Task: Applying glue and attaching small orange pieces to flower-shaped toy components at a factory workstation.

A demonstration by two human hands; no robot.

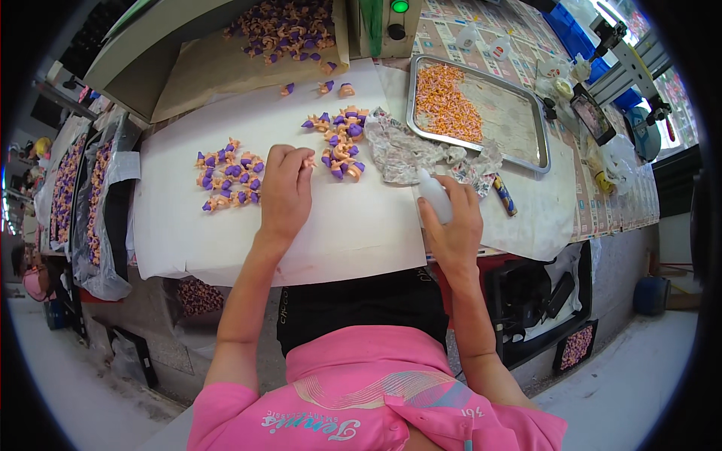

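Observation:
My left hand is over the white paper, its fingers pinched on a small peach-coloured plastic piece mostly hidden by them. To its left lies a loose group of small peach-and-purple figurine parts. Just right of that hand is a second, tighter cluster of the same parts. In my right hand is a white squeeze bottle, its narrow tip pointing up and away from me. A crumpled patterned cloth lies just beyond the bottle.
A metal tray with many tiny orange-and-pink pieces stands at the far right. Near it lies a blue-and-yellow tube. A machine opening at the back holds more figurine parts. A phone hangs on a mount at right.

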